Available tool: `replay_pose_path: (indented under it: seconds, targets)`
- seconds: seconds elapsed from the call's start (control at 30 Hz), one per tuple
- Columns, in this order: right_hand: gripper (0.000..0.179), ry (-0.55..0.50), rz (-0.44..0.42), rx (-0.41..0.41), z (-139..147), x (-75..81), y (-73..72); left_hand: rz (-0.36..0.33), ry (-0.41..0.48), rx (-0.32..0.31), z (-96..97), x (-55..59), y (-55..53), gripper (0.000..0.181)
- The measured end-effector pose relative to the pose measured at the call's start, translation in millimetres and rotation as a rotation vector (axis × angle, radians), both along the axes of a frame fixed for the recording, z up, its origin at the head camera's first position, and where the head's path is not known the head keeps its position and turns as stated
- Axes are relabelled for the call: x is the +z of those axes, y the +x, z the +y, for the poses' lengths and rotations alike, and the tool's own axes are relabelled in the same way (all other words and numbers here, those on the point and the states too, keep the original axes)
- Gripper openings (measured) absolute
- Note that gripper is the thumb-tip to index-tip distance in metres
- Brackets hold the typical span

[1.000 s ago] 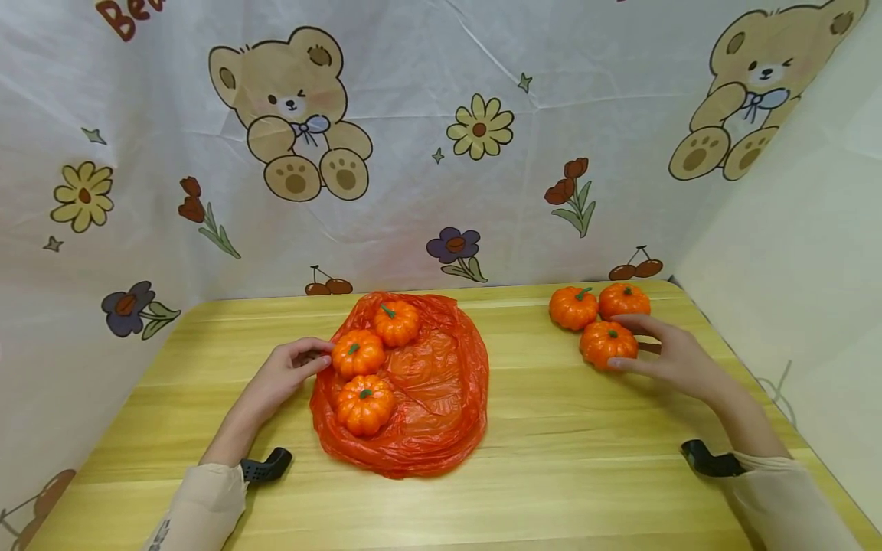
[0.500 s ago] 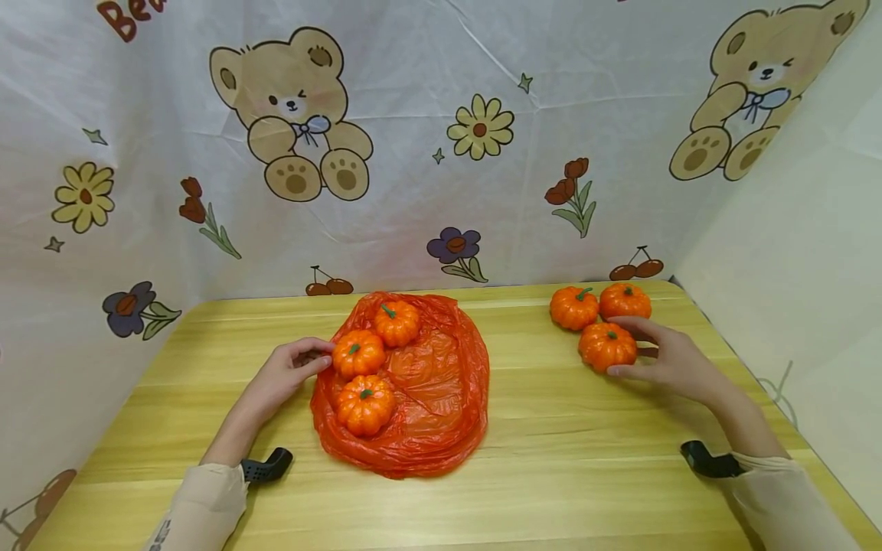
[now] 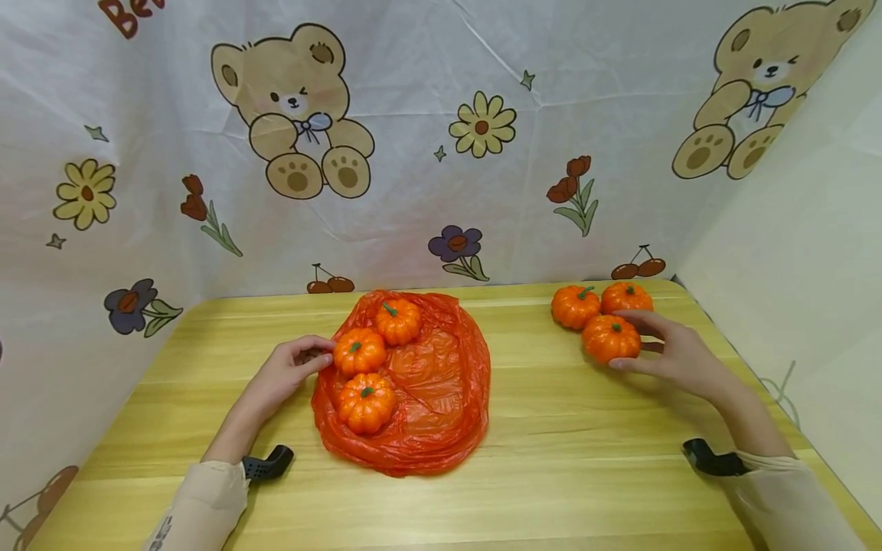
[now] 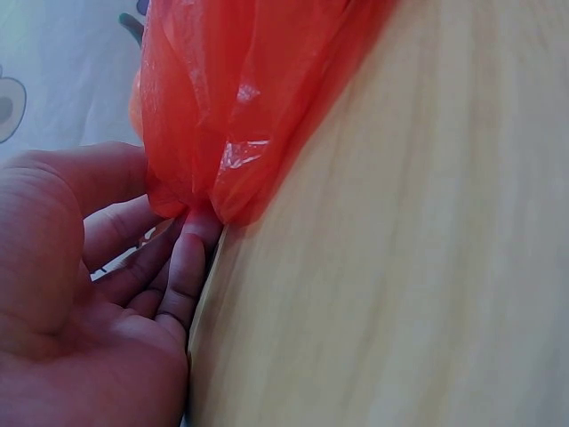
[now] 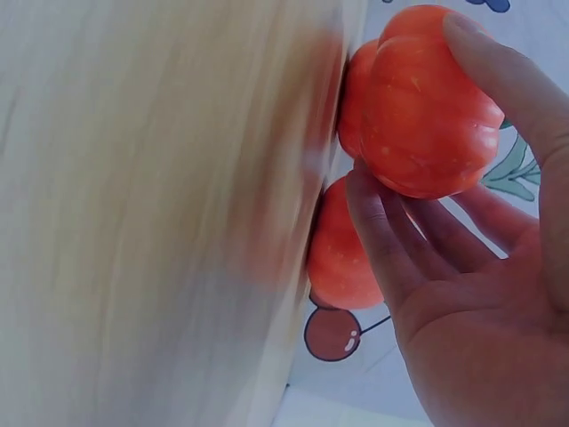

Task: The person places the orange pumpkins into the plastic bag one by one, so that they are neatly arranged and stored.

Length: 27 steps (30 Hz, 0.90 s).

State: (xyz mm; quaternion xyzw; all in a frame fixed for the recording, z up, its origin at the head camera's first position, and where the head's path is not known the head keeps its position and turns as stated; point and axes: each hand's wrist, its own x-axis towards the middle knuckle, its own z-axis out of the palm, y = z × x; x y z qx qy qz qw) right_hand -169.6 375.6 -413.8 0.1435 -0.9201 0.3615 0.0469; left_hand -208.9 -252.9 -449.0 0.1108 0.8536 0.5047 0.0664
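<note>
A red plastic bag (image 3: 475, 367) lies spread on the table with its rim rolled round. Three small orange pumpkins with green stems, one of them a front pumpkin (image 3: 367, 403), sit along its left side. My left hand (image 3: 279, 375) pinches the bag's left edge between thumb and fingers; the thin red film (image 4: 236, 116) bunches at the fingertips. At the right, my right hand (image 3: 682, 356) grips another pumpkin (image 3: 611, 339), thumb on one side and fingers on the other. In the right wrist view this pumpkin (image 5: 431, 107) overlaps the two behind it.
Two more pumpkins, a left one (image 3: 575, 307) and a right one (image 3: 626, 297), stand by the table's back edge. The wooden table (image 3: 544, 474) meets a bear-printed cloth (image 3: 393, 229) behind and a pale wall (image 3: 792, 252) at the right.
The pumpkin in my right hand has risen slightly, along with the hand. My left hand stays at the bag's edge. The head view has shifted a little.
</note>
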Motion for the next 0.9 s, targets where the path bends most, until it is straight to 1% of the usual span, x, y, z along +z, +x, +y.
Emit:
replay_pose_path:
  seconds: [0.27, 0.4, 0.67, 0.9]
  targets:
    - [0.073, 0.004, -0.011, 0.007, -14, 5.2, -0.1, 0.000, 0.012, -0.003, 1.4, 2.8, 1.4, 0.029]
    - [0.074, 0.009, 0.003, 0.019, -26, 6.6, -2.7, -0.001, 0.023, -0.003, 1.0, 2.4, 1.7, 0.029]
    - [0.078, 0.003, -0.013, 0.077, -56, 9.9, -15.4, 0.002, 0.002, 0.001, -2.3, -0.9, 0.9, 0.029]
    - [0.082, -0.019, -0.043, 0.101, -84, 12.0, -23.5, 0.003, 0.002, -0.005, -1.2, -0.4, -0.8, 0.028]
